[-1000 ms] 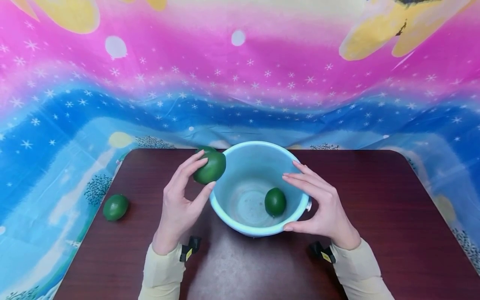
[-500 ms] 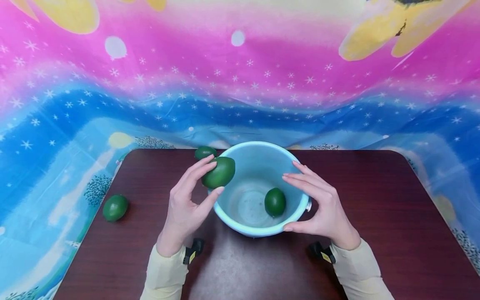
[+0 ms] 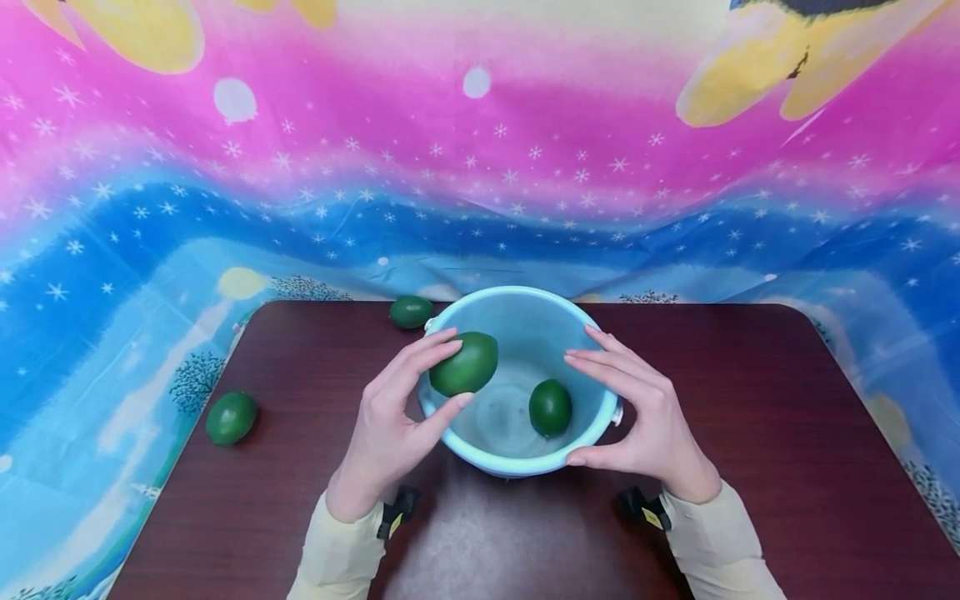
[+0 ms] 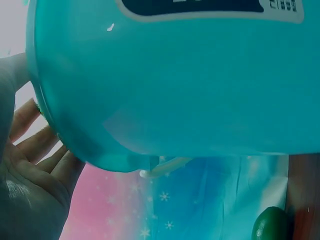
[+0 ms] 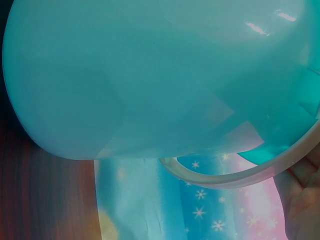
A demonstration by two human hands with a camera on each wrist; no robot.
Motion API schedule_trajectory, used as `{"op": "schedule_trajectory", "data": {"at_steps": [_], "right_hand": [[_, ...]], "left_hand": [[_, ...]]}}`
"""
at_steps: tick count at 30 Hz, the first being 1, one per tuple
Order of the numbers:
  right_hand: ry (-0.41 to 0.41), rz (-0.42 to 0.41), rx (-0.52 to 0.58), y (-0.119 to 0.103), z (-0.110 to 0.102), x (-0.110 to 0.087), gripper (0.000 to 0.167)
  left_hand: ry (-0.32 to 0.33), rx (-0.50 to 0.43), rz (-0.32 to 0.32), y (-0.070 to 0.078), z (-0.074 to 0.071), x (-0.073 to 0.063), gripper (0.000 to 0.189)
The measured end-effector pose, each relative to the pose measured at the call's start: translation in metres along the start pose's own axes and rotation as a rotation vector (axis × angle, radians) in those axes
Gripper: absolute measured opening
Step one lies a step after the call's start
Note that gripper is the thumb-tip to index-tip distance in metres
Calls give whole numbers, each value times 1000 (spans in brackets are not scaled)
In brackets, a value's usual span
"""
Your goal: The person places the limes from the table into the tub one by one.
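Note:
My left hand [image 3: 401,417] pinches a smooth green lime [image 3: 467,364] between thumb and fingers, over the left side of a light blue bucket [image 3: 510,465]. Inside the bucket, toward the right of its bottom, lies another lime [image 3: 551,407]. With fingers over the rim and thumb at its near edge, my right hand [image 3: 637,408] holds the bucket's right side. The left wrist view shows the bucket wall [image 4: 175,90] up close and my left hand [image 4: 35,175] at its rim; the held lime is mostly hidden there. The right wrist view shows the bucket's pale handle [image 5: 225,180].
One lime [image 3: 232,417] lies near the table's left edge, and another [image 3: 411,312] at the back edge, left of the bucket. The dark brown table [image 3: 750,400] has a patterned cloth [image 3: 480,183] hanging behind it and at its sides.
My left hand has carried its lime rightward and nearer, from beside the rim to over the bucket. The lime at the back edge has come into full view. My right hand stays put.

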State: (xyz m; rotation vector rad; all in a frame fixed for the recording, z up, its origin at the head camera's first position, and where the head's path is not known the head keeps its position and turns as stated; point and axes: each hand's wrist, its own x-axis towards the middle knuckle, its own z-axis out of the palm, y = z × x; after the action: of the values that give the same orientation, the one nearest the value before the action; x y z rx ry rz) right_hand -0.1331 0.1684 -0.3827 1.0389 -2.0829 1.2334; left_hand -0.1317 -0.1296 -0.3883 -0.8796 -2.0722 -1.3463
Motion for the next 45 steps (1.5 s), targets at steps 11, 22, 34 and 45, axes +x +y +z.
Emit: {"op": "schedule_trajectory", "data": {"at_steps": [11, 22, 34, 45], "right_hand": [[-3, 4, -5, 2, 0, -2, 84], [-1, 4, -4, 5, 1, -3, 85], [-2, 1, 0, 6, 1, -3, 85], [1, -11, -7, 4, 1, -1, 84]], "left_hand": [[-24, -16, 21, 4, 6, 0, 49], [-20, -25, 106, 8, 13, 2, 46], [-29, -22, 132, 11, 16, 3, 46], [-22, -15, 161, 14, 18, 3, 47]]}}
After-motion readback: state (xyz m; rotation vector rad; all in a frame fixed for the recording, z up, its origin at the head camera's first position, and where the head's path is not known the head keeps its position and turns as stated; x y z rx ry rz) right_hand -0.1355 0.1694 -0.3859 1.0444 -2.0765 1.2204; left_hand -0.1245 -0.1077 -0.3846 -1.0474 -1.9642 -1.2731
